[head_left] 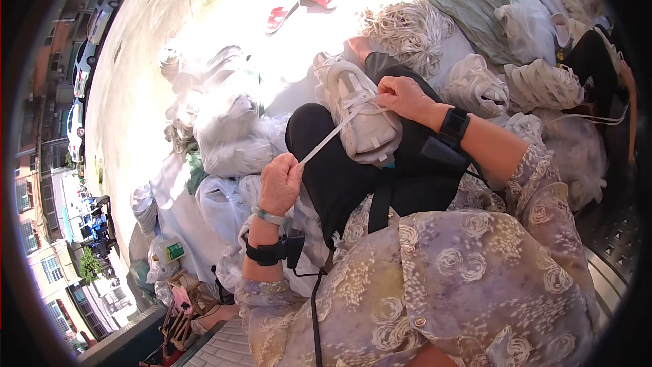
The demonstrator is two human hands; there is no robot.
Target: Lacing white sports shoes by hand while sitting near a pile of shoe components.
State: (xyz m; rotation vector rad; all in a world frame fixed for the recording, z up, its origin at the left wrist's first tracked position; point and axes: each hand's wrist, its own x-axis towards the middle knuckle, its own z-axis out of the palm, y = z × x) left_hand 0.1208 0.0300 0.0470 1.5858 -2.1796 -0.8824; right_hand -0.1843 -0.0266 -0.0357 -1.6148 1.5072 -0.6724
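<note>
Your left hand (280, 182) pinches the free end of a flat white lace (331, 137), its grip closed on the strip and drawing it taut – the lace runs up and to the right into the white shoe (360, 112) lying on your knee. Your right hand (405, 97) rests on the shoe's top, fingers curled together on the lace where it enters the eyelets. Low at the left, a clear plastic bag (163, 258) carries one small green rectangular label (175, 251). More clear and white bags of white goods (227, 139) are heaped just beside your left knee, close against your left wrist. Behind the shoe lie bundles of white laces (411, 30) – at least three – with more shoes (543, 85) to the right, crowding your right arm. Open pavement (149, 41) stretches up and to the left, bright and bare but for one pair of red sandals (299, 10). Three parked cars (85, 58) line its far left edge
</note>
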